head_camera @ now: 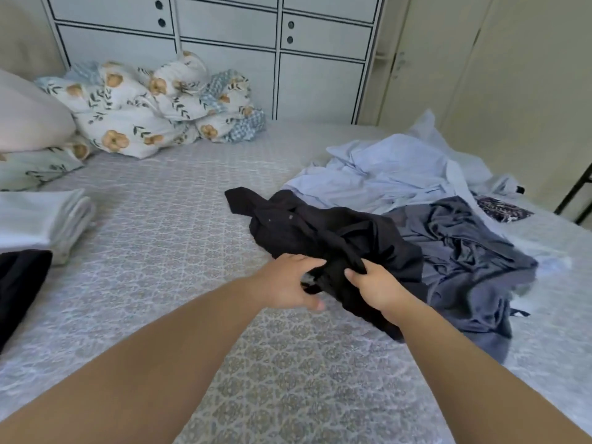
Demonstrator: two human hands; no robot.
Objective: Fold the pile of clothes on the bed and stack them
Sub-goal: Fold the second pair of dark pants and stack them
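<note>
A crumpled black garment (pixel 307 229) lies at the near edge of the clothes pile on the bed (pixel 179 225). My left hand (pixel 285 283) grips its near edge with curled fingers. My right hand (pixel 374 288) pinches a fold of the same garment right beside it. Behind lie a dark grey-blue garment (pixel 464 251) and a crumpled light blue shirt (pixel 394 168). At the left edge sit folded white cloths (pixel 41 219) and a folded black piece (pixel 19 283).
A floral quilt (pixel 153 104) and pillows (pixel 28 116) are heaped at the head of the bed. A grey cabinet (pixel 288 59) stands behind the bed. A small dark patterned item (pixel 503 209) lies at the right, near a black frame (pixel 576 190).
</note>
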